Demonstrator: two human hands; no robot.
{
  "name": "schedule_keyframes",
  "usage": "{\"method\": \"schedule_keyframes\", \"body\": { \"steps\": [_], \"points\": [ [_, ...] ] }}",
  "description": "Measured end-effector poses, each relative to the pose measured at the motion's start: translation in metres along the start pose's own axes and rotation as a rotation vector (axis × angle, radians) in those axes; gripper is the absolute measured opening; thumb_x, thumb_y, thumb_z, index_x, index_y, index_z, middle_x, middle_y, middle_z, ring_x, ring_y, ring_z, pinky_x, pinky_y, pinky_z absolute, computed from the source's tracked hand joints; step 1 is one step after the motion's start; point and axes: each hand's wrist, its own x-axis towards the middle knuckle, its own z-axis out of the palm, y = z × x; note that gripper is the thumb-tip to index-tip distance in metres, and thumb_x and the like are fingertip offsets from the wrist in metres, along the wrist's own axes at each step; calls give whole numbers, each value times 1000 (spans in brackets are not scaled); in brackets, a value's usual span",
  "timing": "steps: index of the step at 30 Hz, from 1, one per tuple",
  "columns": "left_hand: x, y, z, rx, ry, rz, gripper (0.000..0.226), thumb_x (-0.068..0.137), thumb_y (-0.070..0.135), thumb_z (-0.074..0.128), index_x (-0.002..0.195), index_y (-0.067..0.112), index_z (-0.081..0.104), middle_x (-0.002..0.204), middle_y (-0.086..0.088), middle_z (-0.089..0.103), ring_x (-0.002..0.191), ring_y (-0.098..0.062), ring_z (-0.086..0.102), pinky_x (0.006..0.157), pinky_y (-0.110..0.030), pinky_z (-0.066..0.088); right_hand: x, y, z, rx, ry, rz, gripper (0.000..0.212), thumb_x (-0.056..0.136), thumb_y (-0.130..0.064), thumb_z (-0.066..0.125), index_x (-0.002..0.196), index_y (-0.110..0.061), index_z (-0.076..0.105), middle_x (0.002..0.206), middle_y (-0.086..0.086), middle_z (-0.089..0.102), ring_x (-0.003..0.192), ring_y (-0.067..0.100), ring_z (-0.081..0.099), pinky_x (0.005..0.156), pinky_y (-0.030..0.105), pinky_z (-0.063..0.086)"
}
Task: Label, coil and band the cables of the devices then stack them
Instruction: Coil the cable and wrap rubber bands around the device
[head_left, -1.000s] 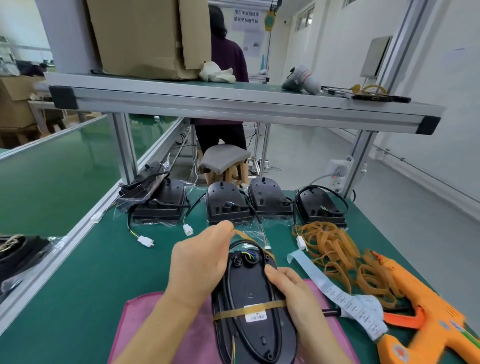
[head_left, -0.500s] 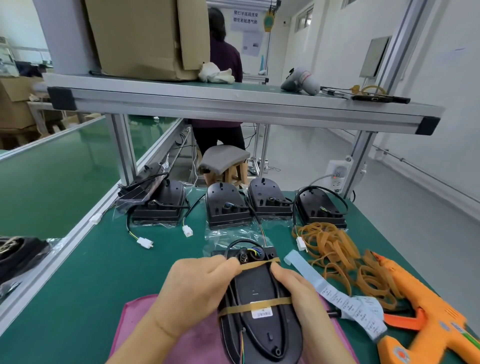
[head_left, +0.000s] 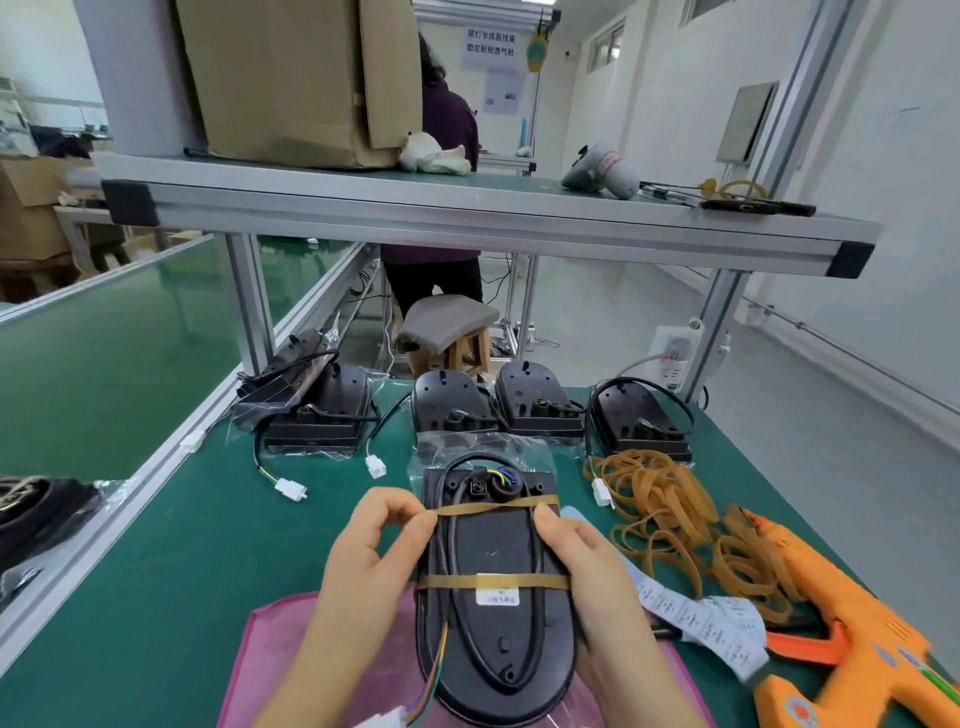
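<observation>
black plastic fills the middle of my view: the device (head_left: 493, 551) is back-up, its near half over a pink cloth (head_left: 270, 665) and its far end over a clear plastic bag (head_left: 535, 452), all above the green bench mat (head_left: 182, 545). its black cable (head_left: 448, 540) runs in a loop around the back of the shell, and coloured wires show at the 7 o'clock end. two tan bands cross it. the lower band (head_left: 447, 582) runs over a white label (head_left: 497, 596), and the upper band (head_left: 493, 506) sits near the 12 o'clock end, just below the cable outlet.

the left hand (head_left: 374, 561) is at the device's 9 o'clock edge. its thumb and forefinger pinch the upper band where it wraps the side, and the other fingers curl loosely. the right hand (head_left: 592, 582) grips the 3 o'clock edge, fingers wrapped under the shell and thumb laid on top, with the tip just beside the upper band.

at 2 o'clock from the device i see a loose heap of rubber bands (head_left: 670, 509). at 4 o'clock lies an orange gun-shaped tool (head_left: 852, 639), and a white label strip (head_left: 691, 618) is draped between it and the right hand. from 11 to 1 o'clock the other devices (head_left: 452, 405) stand in a row, some trailing cables that end in white connectors (head_left: 291, 489).
</observation>
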Motion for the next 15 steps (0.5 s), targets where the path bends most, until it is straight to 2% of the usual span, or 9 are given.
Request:
{"method": "schedule_keyframes", "body": {
  "steps": [3,5,6,8,9,11,13,14,15],
  "points": [
    [1,-2,-1,-36,-3,-134,17,84,25,74,74,32,62,125,23,47,120,8,42,100,-26,28,-2,0,0,10,-9,19,69,61,-41,73,110,5,58,98,25,70,82,36,69,77,48,56],
    [-1,1,3,-134,-14,-240,18,80,31,76,89,28,61,138,17,44,125,2,45,104,-30,32,-3,1,0,11,-4,22,62,67,-39,73,110,4,59,96,23,72,80,34,70,70,43,58],
    [-4,3,6,-232,-44,-334,37,74,40,79,102,26,58,138,11,49,121,-5,53,103,-33,40,-3,2,1,4,-1,19,58,69,-38,73,108,3,59,93,21,72,77,32,70,64,39,59],
    [-12,3,15,-476,-126,-536,71,63,40,83,124,22,51,127,1,63,107,-15,67,87,-33,54,-3,3,2,-32,16,-4,56,65,-40,74,104,-1,61,89,17,73,75,27,71,59,34,56],
    [-16,5,18,-569,-153,-598,74,63,34,80,129,20,50,121,-4,68,102,-20,70,79,-32,57,-3,5,2,-64,23,-24,58,63,-43,74,103,-3,61,89,13,74,76,25,72,60,33,54],
    [-22,12,20,-634,-142,-652,55,73,25,72,124,13,56,106,-10,74,92,-24,73,67,-31,58,-4,7,0,-136,12,-47,58,65,-53,69,103,-10,65,92,7,74,82,22,72,66,31,55],
    [-21,22,22,-583,-87,-681,23,87,15,63,108,7,61,89,-14,75,71,-14,74,54,-23,55,-6,5,-3,-122,-73,-1,50,82,-59,54,103,-16,70,95,7,75,86,22,72,69,32,57],
    [-17,22,23,-522,-69,-670,9,94,8,55,101,2,60,79,-17,71,57,-6,70,47,-17,51,-7,3,-5,-116,-90,19,46,90,-56,46,102,-19,71,94,7,75,84,22,73,65,31,56],
    [-12,21,23,-441,-81,-638,10,99,2,47,95,-1,56,72,-16,62,43,1,62,41,-12,45,-7,1,-8,-126,-83,7,39,96,-48,43,102,-20,70,92,5,76,80,19,73,60,28,54]
  ]
}}
